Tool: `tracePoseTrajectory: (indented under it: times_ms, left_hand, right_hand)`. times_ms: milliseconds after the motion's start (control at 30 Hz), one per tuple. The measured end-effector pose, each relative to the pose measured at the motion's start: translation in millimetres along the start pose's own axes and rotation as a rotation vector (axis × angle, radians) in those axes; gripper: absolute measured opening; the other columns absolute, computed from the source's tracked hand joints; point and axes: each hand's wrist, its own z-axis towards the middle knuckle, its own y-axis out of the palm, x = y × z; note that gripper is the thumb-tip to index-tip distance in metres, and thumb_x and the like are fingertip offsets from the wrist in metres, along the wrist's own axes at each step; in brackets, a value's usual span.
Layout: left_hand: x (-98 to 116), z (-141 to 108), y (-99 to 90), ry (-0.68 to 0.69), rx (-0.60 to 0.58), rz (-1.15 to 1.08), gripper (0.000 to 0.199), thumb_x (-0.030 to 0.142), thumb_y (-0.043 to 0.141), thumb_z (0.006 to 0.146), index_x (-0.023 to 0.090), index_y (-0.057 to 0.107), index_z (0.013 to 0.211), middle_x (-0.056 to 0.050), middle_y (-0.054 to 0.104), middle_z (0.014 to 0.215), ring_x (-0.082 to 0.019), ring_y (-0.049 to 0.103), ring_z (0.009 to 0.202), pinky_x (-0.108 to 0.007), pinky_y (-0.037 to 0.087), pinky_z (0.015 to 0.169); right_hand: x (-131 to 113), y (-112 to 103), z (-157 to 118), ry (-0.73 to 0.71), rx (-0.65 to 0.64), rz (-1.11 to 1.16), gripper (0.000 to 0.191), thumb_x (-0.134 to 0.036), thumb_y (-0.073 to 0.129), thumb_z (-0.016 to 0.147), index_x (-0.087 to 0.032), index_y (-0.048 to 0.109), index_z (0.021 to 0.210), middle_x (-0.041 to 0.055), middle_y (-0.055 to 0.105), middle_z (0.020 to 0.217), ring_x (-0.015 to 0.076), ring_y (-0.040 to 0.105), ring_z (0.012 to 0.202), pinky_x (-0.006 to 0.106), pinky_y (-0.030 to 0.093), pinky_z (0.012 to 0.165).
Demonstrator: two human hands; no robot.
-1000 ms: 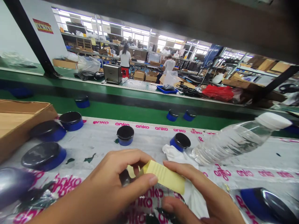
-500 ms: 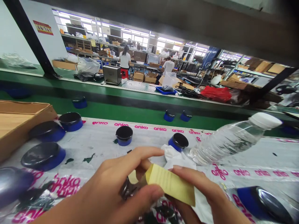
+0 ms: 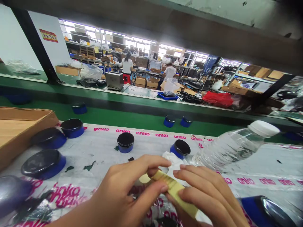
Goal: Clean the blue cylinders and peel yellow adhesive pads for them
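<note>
A: What's nearest the camera?
B: Left hand (image 3: 123,192) and right hand (image 3: 208,195), touching, a paper strip (image 3: 174,189) between them, over the counter (image 3: 99,148).

A: Left side?
B: Cardboard box (image 3: 21,126); three large lids (image 3: 44,159) just right of it.

A: Behind the hands?
B: Two small lids (image 3: 125,142), a cloth (image 3: 174,159); water bottle (image 3: 233,145) lying right.

A: Further back?
B: Conveyor (image 3: 132,116) carrying more lids.

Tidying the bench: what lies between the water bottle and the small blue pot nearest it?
Head view: a crumpled white cloth lies between water bottle and blue pot.
</note>
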Motion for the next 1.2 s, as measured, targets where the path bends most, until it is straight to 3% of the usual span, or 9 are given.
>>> tracePoseTrajectory:
  times_ms: [200,333,467,533,700,900,1033,1133,1200]
  left_hand:
    - [4.6,1.1,3.8,0.052,0.017,0.045,0.016,0.015,0.066,0.087,0.028,0.065,0.095,0.011,0.079,0.085,-0.005,0.073,0.070,-0.010,0.055,0.069]
    - [11.0,7.8,6.2,-0.203,-0.047,-0.132,0.006,0.026,0.065,0.086,0.027,0.070,0.089,0.007,0.079,0.077,-0.011,0.073,0.067,-0.016,0.052,0.052]
    - [13.5,16.5,9.6,-0.472,-0.035,-0.352,0.011,0.028,0.065,0.079,0.020,0.071,0.074,0.001,0.076,0.071,-0.011,0.069,0.066,-0.016,0.052,0.060]
    - [12.5,19.0,11.3,-0.526,-0.038,-0.397,0.016,0.032,0.065,0.076,0.017,0.070,0.072,-0.003,0.074,0.070,-0.013,0.067,0.066,-0.020,0.051,0.062]
    - [8.8,21.2,11.7,-0.621,-0.068,-0.454,0.022,0.038,0.066,0.074,0.016,0.068,0.073,-0.004,0.070,0.070,-0.013,0.061,0.065,-0.023,0.045,0.060]
    - [5.9,20.1,9.9,-0.669,-0.143,-0.490,0.024,0.042,0.067,0.077,0.017,0.067,0.077,0.000,0.067,0.068,-0.010,0.056,0.062,-0.020,0.039,0.055]
    - [4.0,20.8,10.5,-0.636,-0.159,-0.488,0.022,0.039,0.065,0.082,0.018,0.067,0.076,0.001,0.068,0.068,-0.009,0.059,0.063,-0.017,0.041,0.056]
    - [3.4,27.2,5.6,-0.601,-0.077,-0.435,0.017,0.031,0.065,0.080,0.016,0.067,0.071,0.000,0.069,0.062,-0.009,0.061,0.058,-0.016,0.044,0.052]
    - [3.8,32.4,-0.2,-0.487,0.093,-0.391,0.014,0.028,0.066,0.079,0.018,0.066,0.070,0.003,0.069,0.061,-0.007,0.061,0.056,-0.013,0.046,0.051]
  right_hand:
    - [-6.1,3.3,11.6,-0.099,0.167,-0.168,0.009,-0.026,0.055,0.097,-0.025,0.062,0.102,0.0012,0.079,0.084,0.0167,0.072,0.089,0.034,0.049,0.089]
    - [4.4,-2.1,19.2,-0.279,0.143,-0.374,0.021,-0.014,0.063,0.089,-0.021,0.066,0.109,0.0032,0.080,0.083,0.0218,0.073,0.080,0.038,0.045,0.086]
    - [35.0,-3.9,14.8,-0.634,0.046,-0.452,0.037,-0.019,0.061,0.087,-0.008,0.065,0.122,0.0092,0.079,0.090,0.0222,0.073,0.072,0.040,0.041,0.085]
    - [46.0,-0.7,9.4,-0.683,0.025,-0.435,0.043,-0.024,0.059,0.087,-0.005,0.062,0.126,0.0113,0.079,0.094,0.0217,0.073,0.074,0.040,0.042,0.085]
    - [35.3,5.7,1.3,-0.498,0.049,-0.339,0.040,-0.014,0.063,0.085,-0.006,0.063,0.124,0.0120,0.077,0.104,0.0228,0.073,0.091,0.038,0.047,0.086]
    - [5.8,8.6,6.5,-0.204,0.152,-0.208,0.025,-0.007,0.072,0.081,-0.013,0.066,0.105,0.0056,0.079,0.092,0.0159,0.071,0.092,0.029,0.052,0.086]
    - [3.8,11.4,13.1,-0.192,0.088,-0.184,0.017,-0.008,0.067,0.086,-0.011,0.065,0.102,0.0085,0.076,0.094,0.0172,0.071,0.088,0.030,0.051,0.085]
    - [9.3,7.6,16.8,-0.215,0.026,-0.211,0.012,-0.010,0.064,0.087,-0.010,0.064,0.100,0.0088,0.074,0.098,0.0169,0.069,0.092,0.028,0.048,0.088]
    - [16.3,-1.5,10.8,-0.204,0.017,-0.159,0.015,-0.009,0.064,0.086,-0.014,0.064,0.100,0.0079,0.072,0.107,0.0160,0.066,0.101,0.026,0.045,0.096]
